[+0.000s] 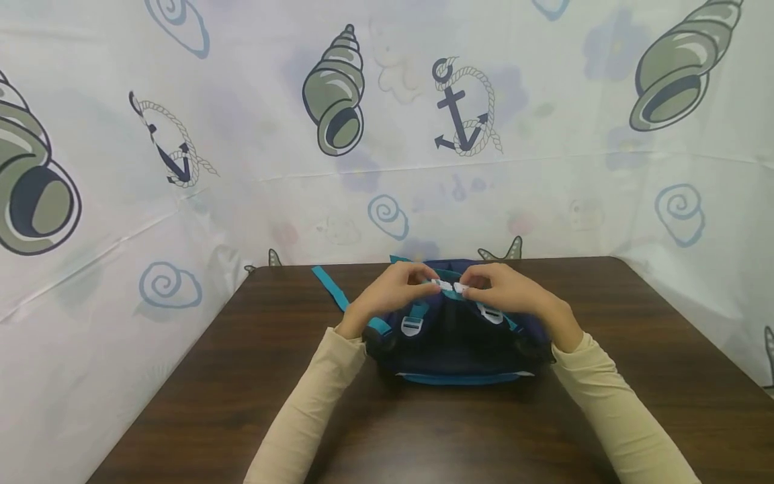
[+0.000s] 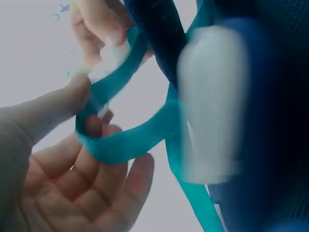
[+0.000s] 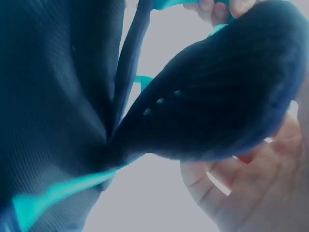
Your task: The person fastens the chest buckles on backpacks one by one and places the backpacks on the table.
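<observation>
A dark navy backpack (image 1: 450,346) with teal webbing lies on the table. Over its far part, my left hand (image 1: 393,290) pinches one white buckle half (image 1: 444,285) between thumb and fingers. Close beside it, my right hand (image 1: 514,289) pinches the other white buckle half (image 1: 460,288); a narrow gap shows between the two. The left wrist view has a teal strap (image 2: 128,145) looping past the left fingers. In the right wrist view, a padded shoulder strap (image 3: 227,92) covers much of the right hand (image 3: 256,188).
White strap adjusters (image 1: 412,326) sit on both shoulder straps. A loose teal strap end (image 1: 329,286) extends left across the brown wooden table (image 1: 242,403). Behind the table hangs a white curtain (image 1: 254,101) printed with shells and anchors.
</observation>
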`<state>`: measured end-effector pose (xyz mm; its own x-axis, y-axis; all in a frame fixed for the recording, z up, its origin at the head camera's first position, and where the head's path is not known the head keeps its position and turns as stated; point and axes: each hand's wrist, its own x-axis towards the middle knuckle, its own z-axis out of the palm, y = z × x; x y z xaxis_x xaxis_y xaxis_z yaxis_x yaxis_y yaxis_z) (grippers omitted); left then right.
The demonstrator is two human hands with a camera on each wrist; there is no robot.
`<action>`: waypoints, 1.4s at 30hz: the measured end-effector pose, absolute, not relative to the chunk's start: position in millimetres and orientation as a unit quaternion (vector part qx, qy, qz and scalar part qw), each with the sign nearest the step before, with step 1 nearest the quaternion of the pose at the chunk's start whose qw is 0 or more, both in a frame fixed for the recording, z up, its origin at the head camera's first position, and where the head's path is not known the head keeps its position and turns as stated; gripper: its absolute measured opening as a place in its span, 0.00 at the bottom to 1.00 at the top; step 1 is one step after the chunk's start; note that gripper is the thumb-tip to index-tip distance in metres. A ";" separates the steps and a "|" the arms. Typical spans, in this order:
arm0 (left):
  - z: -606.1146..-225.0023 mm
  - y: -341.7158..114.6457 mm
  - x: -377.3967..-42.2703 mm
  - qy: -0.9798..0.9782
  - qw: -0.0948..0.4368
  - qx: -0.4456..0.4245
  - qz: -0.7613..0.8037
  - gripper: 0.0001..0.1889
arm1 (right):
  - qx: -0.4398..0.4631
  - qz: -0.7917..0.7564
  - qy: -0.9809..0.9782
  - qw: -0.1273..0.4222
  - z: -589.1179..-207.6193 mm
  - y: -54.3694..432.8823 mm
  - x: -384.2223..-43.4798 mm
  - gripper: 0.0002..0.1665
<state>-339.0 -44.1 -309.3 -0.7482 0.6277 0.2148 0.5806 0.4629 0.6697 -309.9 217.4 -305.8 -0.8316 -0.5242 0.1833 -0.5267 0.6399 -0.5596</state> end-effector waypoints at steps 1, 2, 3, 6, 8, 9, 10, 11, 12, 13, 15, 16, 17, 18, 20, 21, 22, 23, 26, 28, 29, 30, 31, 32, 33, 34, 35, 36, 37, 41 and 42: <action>-308.5 -46.9 -339.9 0.852 0.019 0.348 0.391 0.17 | 0.285 0.315 -0.905 0.012 -303.9 220.4 -309.5 0.12; -307.6 -50.1 -340.8 0.848 0.007 0.343 0.404 0.17 | 0.277 0.319 -0.906 0.020 -302.2 223.8 -309.2 0.13; -306.2 -53.5 -341.7 0.843 -0.002 0.337 0.420 0.17 | 0.273 0.323 -0.906 0.029 -300.2 227.1 -308.6 0.14; -301.1 -63.9 -344.5 0.819 -0.018 0.327 0.471 0.17 | 0.263 0.340 -0.902 0.044 -294.3 236.0 -306.8 0.17; -296.9 -70.2 -345.4 0.802 -0.027 0.322 0.503 0.18 | 0.260 0.348 -0.899 0.049 -291.0 240.6 -305.2 0.19; -294.5 -72.9 -345.8 0.795 -0.034 0.319 0.515 0.18 | 0.260 0.356 -0.896 0.050 -289.3 241.8 -304.3 0.19; -292.7 -75.4 -346.1 0.789 -0.040 0.316 0.526 0.18 | 0.259 0.362 -0.894 0.050 -288.1 242.8 -303.6 0.21; -291.0 -77.7 -346.2 0.783 -0.048 0.312 0.536 0.19 | 0.259 0.367 -0.892 0.052 -287.1 243.6 -303.0 0.21; -289.5 -79.6 -346.5 0.778 -0.055 0.308 0.544 0.19 | 0.258 0.373 -0.890 0.052 -286.3 244.1 -302.3 0.22; -288.2 -81.1 -346.7 0.774 -0.062 0.304 0.552 0.20 | 0.257 0.376 -0.889 0.054 -285.6 244.3 -301.8 0.23; -286.7 -83.2 -347.5 0.766 -0.070 0.295 0.567 0.21 | 0.250 0.387 -0.886 0.058 -284.8 243.6 -300.9 0.24; -286.0 -84.0 -347.4 0.761 -0.071 0.289 0.576 0.21 | 0.247 0.392 -0.884 0.063 -284.6 243.3 -301.0 0.24; -285.6 -84.5 -347.9 0.756 -0.071 0.286 0.585 0.22 | 0.243 0.398 -0.882 0.069 -284.4 242.7 -301.1 0.23; -285.3 -84.7 -348.4 0.751 -0.070 0.282 0.592 0.22 | 0.239 0.402 -0.881 0.076 -284.4 242.2 -301.4 0.23; -284.6 -85.2 -348.6 0.743 -0.068 0.276 0.606 0.23 | 0.231 0.408 -0.878 0.095 -284.7 241.4 -302.2 0.20; -284.2 -85.3 -348.7 0.741 -0.067 0.274 0.610 0.23 | 0.227 0.410 -0.877 0.104 -285.0 241.3 -302.8 0.19; -283.8 -85.4 -348.6 0.739 -0.067 0.272 0.612 0.23 | 0.227 0.409 -0.877 0.113 -285.3 241.5 -303.7 0.18; -283.8 -85.6 -349.1 0.738 -0.067 0.272 0.614 0.23 | 0.226 0.407 -0.877 0.120 -285.4 241.7 -303.8 0.17; -283.3 -85.8 -348.8 0.737 -0.071 0.273 0.614 0.23 | 0.228 0.403 -0.876 0.134 -286.0 243.6 -305.1 0.15; -282.6 -86.2 -348.0 0.737 -0.074 0.274 0.614 0.23 | 0.232 0.407 -0.873 0.140 -286.4 244.9 -305.7 0.15; -282.2 -86.4 -347.6 0.737 -0.076 0.274 0.613 0.23 | 0.234 0.408 -0.871 0.141 -286.5 245.9 -305.9 0.15; -281.5 -86.7 -346.9 0.738 -0.077 0.274 0.612 0.22 | 0.233 0.410 -0.870 0.143 -286.6 246.8 -306.3 0.15; -280.5 -87.1 -346.0 0.738 -0.079 0.273 0.612 0.22 | 0.233 0.412 -0.869 0.143 -286.5 247.7 -306.4 0.15; -279.3 -87.5 -345.0 0.738 -0.081 0.271 0.612 0.22 | 0.232 0.415 -0.868 0.144 -286.2 248.7 -306.4 0.15; -278.3 -88.3 -344.2 0.738 -0.082 0.269 0.613 0.22 | 0.235 0.413 -0.868 0.147 -286.0 250.0 -306.7 0.15; -277.3 -88.9 -343.6 0.738 -0.083 0.266 0.614 0.22 | 0.232 0.415 -0.868 0.147 -285.7 251.3 -306.6 0.15; -276.2 -89.5 -342.9 0.738 -0.083 0.264 0.616 0.22 | 0.233 0.413 -0.868 0.146 -284.9 252.8 -306.6 0.15; -275.3 -90.0 -342.4 0.738 -0.083 0.262 0.617 0.21 | 0.232 0.415 -0.868 0.145 -284.6 254.1 -306.5 0.15; -274.6 -90.5 -341.9 0.737 -0.083 0.260 0.619 0.21 | 0.234 0.415 -0.868 0.144 -284.2 255.4 -306.5 0.15; -274.4 -90.7 -342.2 0.745 -0.071 0.262 0.609 0.20 | 0.238 0.418 -0.866 0.138 -284.0 258.7 -307.4 0.15; -274.8 -90.5 -342.7 0.750 -0.066 0.265 0.603 0.20 | 0.237 0.418 -0.866 0.138 -284.3 258.7 -307.8 0.15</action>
